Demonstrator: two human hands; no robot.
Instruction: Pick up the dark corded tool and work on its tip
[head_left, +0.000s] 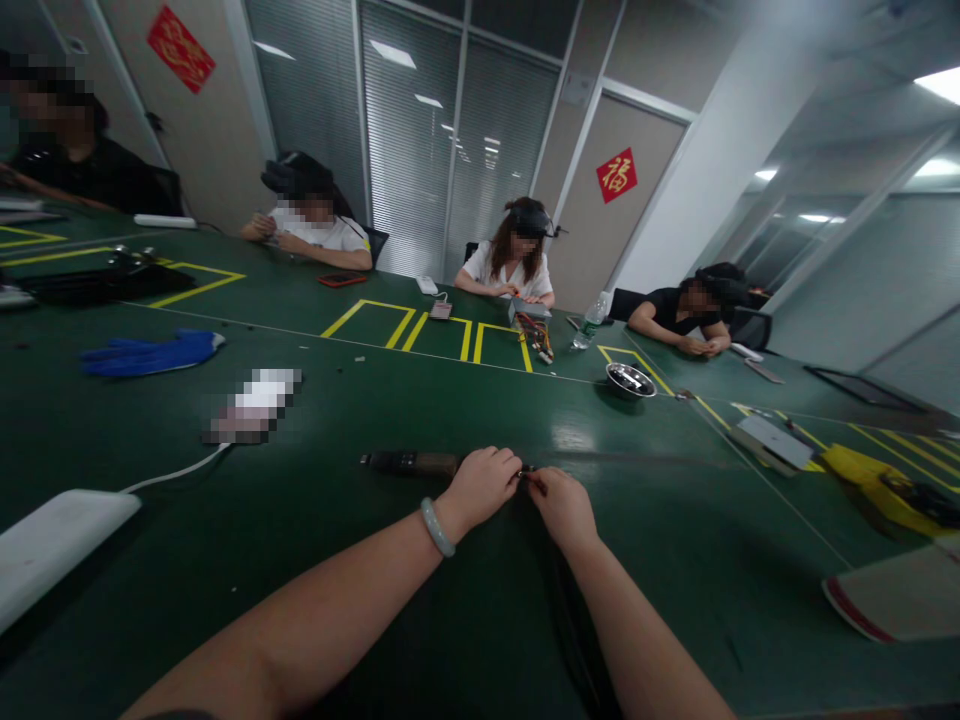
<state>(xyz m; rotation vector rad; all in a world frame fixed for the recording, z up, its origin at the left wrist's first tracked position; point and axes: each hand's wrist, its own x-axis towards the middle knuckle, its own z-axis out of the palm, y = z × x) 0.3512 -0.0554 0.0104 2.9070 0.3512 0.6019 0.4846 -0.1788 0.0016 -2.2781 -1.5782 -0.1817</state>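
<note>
A: Where does the dark tool [412,463] lie, and who has it?

B: On the green table [337,400], in front of the person, with its narrow tip pointing left. The left hand [486,482] curls over its other end and seems to grip it. The right hand [564,508] pinches thumb and finger together just beside, on something too small to make out.

A: How does it handle?

B: Probably stiff and fairly light, with a hard, rounded body that could roll. The thick middle looks like the surest hold; the tip gives fingers little to grasp. It hardly seems fragile, though a smooth shell might slip a little.

A: And the count?

B: One tool, two hands, one blue glove [154,354], one metal bowl [631,380], one clear bottle [591,322] and two red signs [616,175] behind.
</note>
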